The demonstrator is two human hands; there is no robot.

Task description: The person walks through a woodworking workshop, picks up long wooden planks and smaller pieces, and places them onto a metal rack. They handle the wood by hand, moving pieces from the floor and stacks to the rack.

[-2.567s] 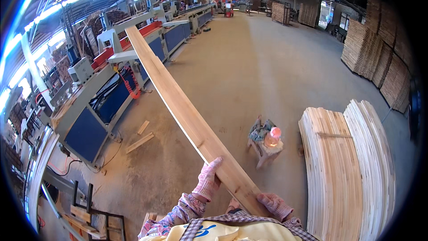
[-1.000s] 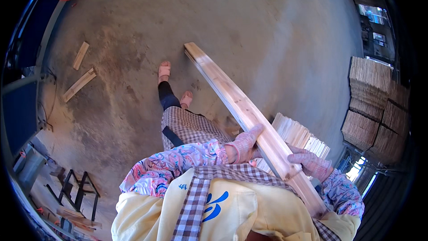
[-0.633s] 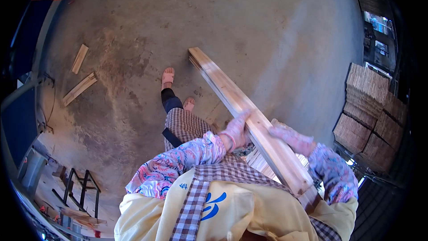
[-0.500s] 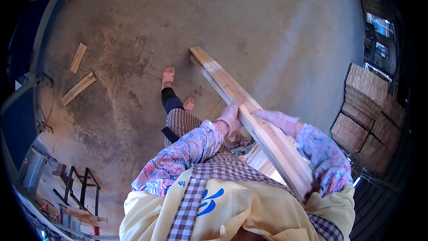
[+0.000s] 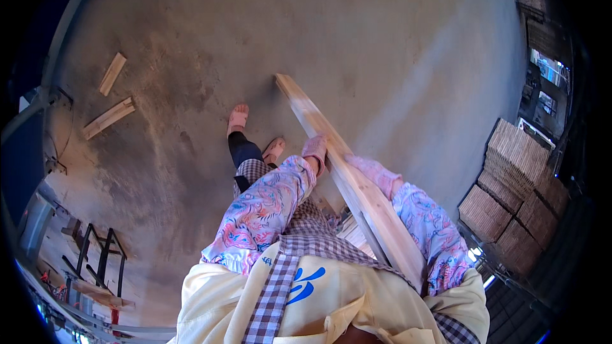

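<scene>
A long pale wooden plank (image 5: 347, 175) runs from near my chest out over the concrete floor, its far end pointing away from me. My left hand (image 5: 315, 151), in a pink glove, grips the plank's left edge about halfway along. In a matching pink glove, my right hand (image 5: 377, 173) holds the plank's right side a little nearer to me. Both sleeves are patterned pink and blue. Below the plank my feet in pink slippers (image 5: 238, 118) stand on the floor.
Two short wood offcuts (image 5: 109, 116) lie on the floor at the left. Stacks of boards (image 5: 513, 191) stand at the right. A dark metal frame (image 5: 95, 261) sits at the lower left, beside a blue machine edge (image 5: 22, 153).
I have turned from looking across the workshop to looking down. The plank has swung lower and both hands have slid further forward along it.
</scene>
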